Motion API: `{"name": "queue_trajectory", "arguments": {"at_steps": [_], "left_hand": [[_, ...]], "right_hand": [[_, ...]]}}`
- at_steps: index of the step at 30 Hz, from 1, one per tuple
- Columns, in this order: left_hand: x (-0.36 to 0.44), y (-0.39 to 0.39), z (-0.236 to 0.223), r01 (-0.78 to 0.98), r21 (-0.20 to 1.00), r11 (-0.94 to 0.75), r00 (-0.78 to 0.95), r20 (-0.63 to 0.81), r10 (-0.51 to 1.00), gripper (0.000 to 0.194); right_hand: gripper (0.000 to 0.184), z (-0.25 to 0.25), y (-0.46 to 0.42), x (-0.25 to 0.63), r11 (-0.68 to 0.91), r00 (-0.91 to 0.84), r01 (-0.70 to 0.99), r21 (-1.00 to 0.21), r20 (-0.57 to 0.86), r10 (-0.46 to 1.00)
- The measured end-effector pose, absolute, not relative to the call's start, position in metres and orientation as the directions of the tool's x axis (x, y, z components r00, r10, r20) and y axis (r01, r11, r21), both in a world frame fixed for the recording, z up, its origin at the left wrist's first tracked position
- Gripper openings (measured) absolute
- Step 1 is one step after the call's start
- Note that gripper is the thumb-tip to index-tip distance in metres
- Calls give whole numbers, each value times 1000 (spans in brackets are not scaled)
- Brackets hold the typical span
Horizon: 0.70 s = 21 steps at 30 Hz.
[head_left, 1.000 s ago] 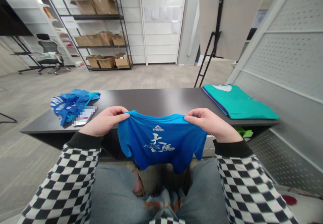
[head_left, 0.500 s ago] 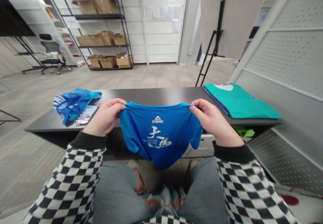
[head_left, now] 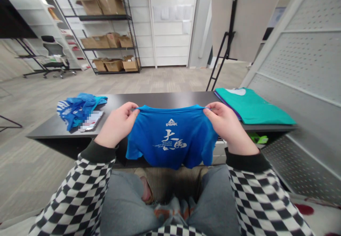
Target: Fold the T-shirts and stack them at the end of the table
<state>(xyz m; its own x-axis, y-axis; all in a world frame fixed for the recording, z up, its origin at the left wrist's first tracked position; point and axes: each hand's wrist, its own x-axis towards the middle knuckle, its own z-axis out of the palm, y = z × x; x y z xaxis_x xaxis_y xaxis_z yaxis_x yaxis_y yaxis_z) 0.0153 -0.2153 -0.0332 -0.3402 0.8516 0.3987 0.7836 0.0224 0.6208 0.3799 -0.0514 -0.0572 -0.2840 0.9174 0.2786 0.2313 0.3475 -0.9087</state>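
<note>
A blue T-shirt with white lettering hangs stretched between my hands, in front of the dark table's near edge and above my knees. My left hand pinches it at one shoulder, and my right hand pinches the other. Its neckline runs along the top between them, and the lower part droops loosely. On the table's left lies a crumpled blue garment, with a phone-like flat item beside it, partly blurred out. Folded teal clothing rests at the right end, over a purple layer.
The dark table spans the view ahead of my legs. A perforated white panel stands close on the right. Green items and white drawers sit under the tabletop. Farther back are a shelf rack with boxes and an easel.
Both hands have risen slightly, lifting the T-shirt higher. Its hem swings and changes shape, and the neckline is drawn straighter. My grip stays at both shoulders.
</note>
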Motion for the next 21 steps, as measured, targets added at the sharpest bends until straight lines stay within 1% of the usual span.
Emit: {"name": "queue_trajectory", "arguments": {"at_steps": [2, 5, 6, 7, 9, 11, 13, 16, 18, 20, 21], "left_hand": [[20, -215, -33, 702, 711, 29, -374, 333, 866, 29], [33, -214, -29, 465, 885, -1, -419, 222, 880, 41], [38, -214, -28, 396, 918, -26, -428, 209, 879, 43], [42, -214, -26, 343, 938, -55, -432, 209, 877, 41], [47, -214, -24, 259, 959, -114, -414, 217, 884, 29], [49, -213, -23, 178, 973, -145, -379, 204, 902, 24], [49, -213, -23, 111, 984, -142, -351, 172, 920, 25], [48, -216, -22, 38, 991, -125, -341, 131, 931, 28], [47, -219, -22, 6, 992, -125, -323, 120, 939, 28], [44, -221, -22, 29, 991, -130, -289, 133, 948, 31], [43, -222, -23, 68, 989, -132, -270, 146, 952, 35]], "right_hand": [[30, -52, -57, 378, 253, -294, 160, -954, 198, 935], [41, -44, -67, 375, 129, -330, 13, -992, 117, 937], [44, -42, -70, 374, 98, -343, -29, -995, 102, 934], [46, -40, -72, 374, 75, -358, -62, -995, 92, 929], [43, -38, -76, 373, 51, -388, -106, -993, 88, 917], [38, -38, -77, 374, 55, -420, -115, -992, 98, 902], [39, -40, -78, 375, 77, -446, -92, -993, 110, 888], [51, -44, -78, 377, 123, -464, -42, -992, 128, 877], [55, -45, -78, 378, 164, -467, -30, -986, 159, 870], [53, -45, -78, 379, 203, -474, -30, -979, 193, 859], [52, -45, -78, 379, 218, -481, -29, -976, 205, 853]]}}
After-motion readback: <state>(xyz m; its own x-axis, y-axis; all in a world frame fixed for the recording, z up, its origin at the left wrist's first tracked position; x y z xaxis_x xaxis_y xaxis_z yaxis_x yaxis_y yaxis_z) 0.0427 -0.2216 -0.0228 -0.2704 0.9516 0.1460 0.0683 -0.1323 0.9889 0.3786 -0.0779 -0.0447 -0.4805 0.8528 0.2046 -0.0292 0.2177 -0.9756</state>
